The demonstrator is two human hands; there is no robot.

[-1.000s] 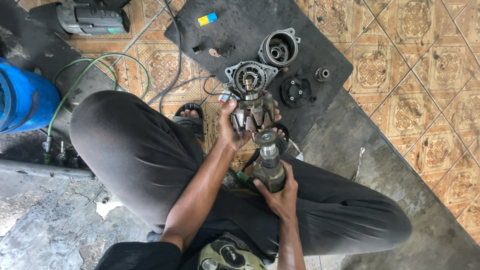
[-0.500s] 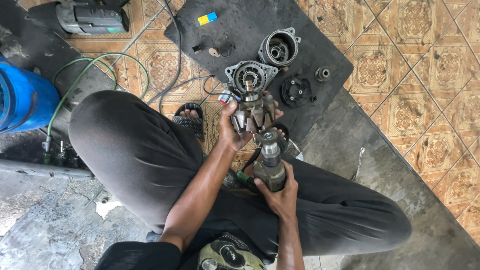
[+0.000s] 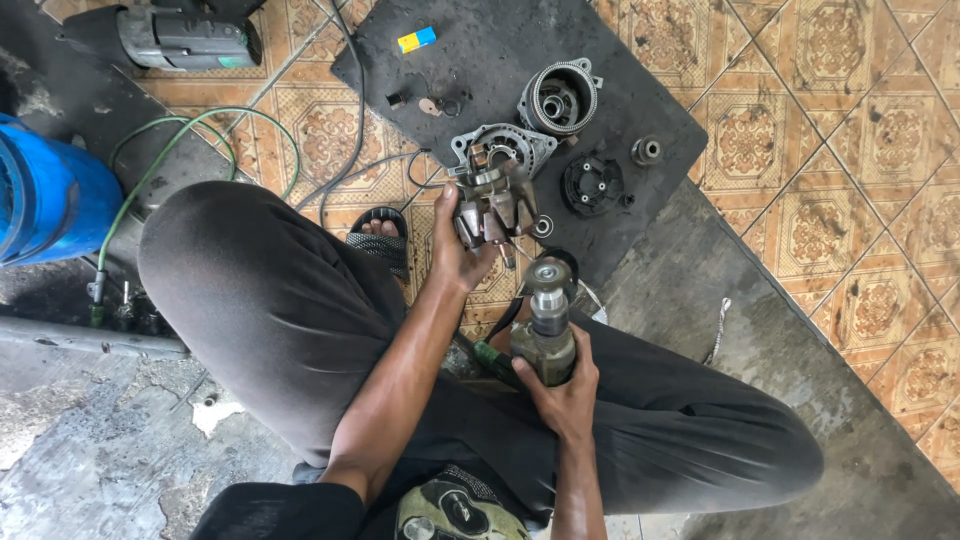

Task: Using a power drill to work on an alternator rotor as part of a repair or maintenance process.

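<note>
Grey metal claw-pole rotor [image 3: 493, 205] held above black rubber mat [image 3: 640, 215], left hand [image 3: 455, 250] clamped round it. Right hand [image 3: 562, 385] grips green-grey impact wrench [image 3: 545, 325], socket just below rotor. Judgement: square socket on nut, hold rotor firm.

Floor: patterned orange-brown ceramic tiles [image 3: 850, 130], grey worn concrete [image 3: 100, 460] nearer.
Mat: black flat rubber sheet [image 3: 500, 50] spread over tiles.
On mat: round grey metal housing [image 3: 558, 97], black round cover [image 3: 592, 184], small metal ring [image 3: 646, 151], blue-yellow block [image 3: 416, 39].
On tiles: green hose [image 3: 190, 130], blue plastic barrel [image 3: 45, 195].
</note>
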